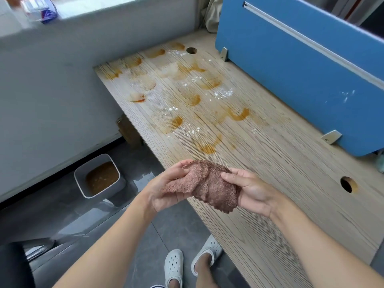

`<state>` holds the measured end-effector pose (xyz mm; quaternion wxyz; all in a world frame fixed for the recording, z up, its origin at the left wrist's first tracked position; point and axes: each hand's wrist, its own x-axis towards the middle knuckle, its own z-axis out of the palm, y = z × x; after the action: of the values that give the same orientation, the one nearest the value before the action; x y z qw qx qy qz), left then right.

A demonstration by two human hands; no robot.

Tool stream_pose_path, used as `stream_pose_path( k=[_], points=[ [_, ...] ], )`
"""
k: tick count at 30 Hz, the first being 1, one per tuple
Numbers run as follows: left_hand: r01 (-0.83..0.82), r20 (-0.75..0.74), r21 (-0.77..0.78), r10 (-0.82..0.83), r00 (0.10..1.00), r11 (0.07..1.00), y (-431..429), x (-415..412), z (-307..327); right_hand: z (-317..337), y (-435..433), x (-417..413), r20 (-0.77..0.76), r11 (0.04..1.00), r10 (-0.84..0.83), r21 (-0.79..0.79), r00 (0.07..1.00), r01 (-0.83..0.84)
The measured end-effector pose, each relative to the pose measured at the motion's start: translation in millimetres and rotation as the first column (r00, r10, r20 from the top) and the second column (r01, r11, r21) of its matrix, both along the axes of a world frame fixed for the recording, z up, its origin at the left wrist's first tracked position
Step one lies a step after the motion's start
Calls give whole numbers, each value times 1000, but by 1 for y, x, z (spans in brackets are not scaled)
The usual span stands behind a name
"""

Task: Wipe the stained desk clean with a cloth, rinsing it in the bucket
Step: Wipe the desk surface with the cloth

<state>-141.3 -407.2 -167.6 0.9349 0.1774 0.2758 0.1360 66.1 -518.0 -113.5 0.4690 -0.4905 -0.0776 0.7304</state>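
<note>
Cloth (207, 183) between both hands (166, 188)

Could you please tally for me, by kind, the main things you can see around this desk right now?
Hands: 2, left hand and right hand
Cloth: 1
Bucket: 1
Desk: 1
Blue divider panel: 1
Cable holes: 2, far hole and near hole
White slippers: 2, and
Total: 10

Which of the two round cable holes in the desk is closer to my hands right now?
The hole near your right hand, beside the cloth. The other hole sits at the far end, beyond the orange stains.
</note>
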Motion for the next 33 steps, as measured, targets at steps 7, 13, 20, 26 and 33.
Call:
stream_pose_path(
  k=[7,13,20,26,33],
  points=[
    [334,-530,350,-109,841,875,-21,23,-1,-6,-2,-6,-27,998,-60,6,998,60],
    [258,-457,505,2,890,824,-42,39,-3,-18,1,-18,545,993,115,-74,831,-89],
    [493,-437,460,-295,850,738,-22,20,-5,-40,2,-14,400,987,158,-52,903,-150],
    [713,-767,612,476,430,342,-1,24,-16,-80,16,-31,788,963,263,-246,556,-107],
    [828,-772,441,323,547,-346,-67,37,-65,-103,-15,-16,692,627,721,-671,-31,-395]
  ],
)
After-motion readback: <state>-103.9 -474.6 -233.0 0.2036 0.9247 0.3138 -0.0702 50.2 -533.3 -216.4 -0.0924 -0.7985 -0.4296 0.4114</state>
